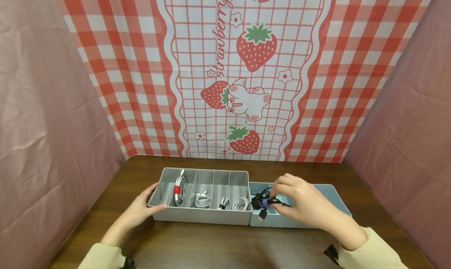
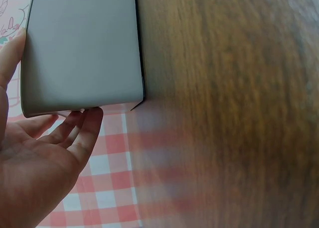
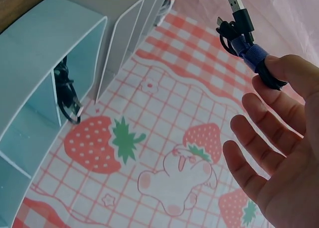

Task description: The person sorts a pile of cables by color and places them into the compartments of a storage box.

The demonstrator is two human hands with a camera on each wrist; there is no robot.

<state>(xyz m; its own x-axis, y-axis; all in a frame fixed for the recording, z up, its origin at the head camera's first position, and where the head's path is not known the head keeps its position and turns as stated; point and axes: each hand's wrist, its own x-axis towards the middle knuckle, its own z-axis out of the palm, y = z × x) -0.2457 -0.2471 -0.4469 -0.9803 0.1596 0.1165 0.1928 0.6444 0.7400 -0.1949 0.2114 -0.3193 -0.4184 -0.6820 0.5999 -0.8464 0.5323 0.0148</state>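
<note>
My left hand (image 1: 138,211) grips the left end of a grey divided organizer box (image 1: 201,216), thumb at its front rim and fingers against the end wall. My right hand (image 1: 299,198) is over a blue-green divided box (image 1: 299,221). Between thumb and index finger it pinches a coiled black USB cable (image 3: 251,51) bound with a purple-blue strap, its metal plug pointing away from the hand. The other right fingers are spread loosely. Another black cable (image 3: 65,86) lies in the blue-green box's left compartment.
In the grey box lie a white cable with a red strap (image 1: 177,189), a coiled white cable (image 1: 202,200), a small white cable with a black tie (image 1: 223,203) and a white coil (image 1: 240,204). The boxes stand end to end on a wooden table (image 1: 197,245), before a strawberry-print cloth (image 1: 141,104).
</note>
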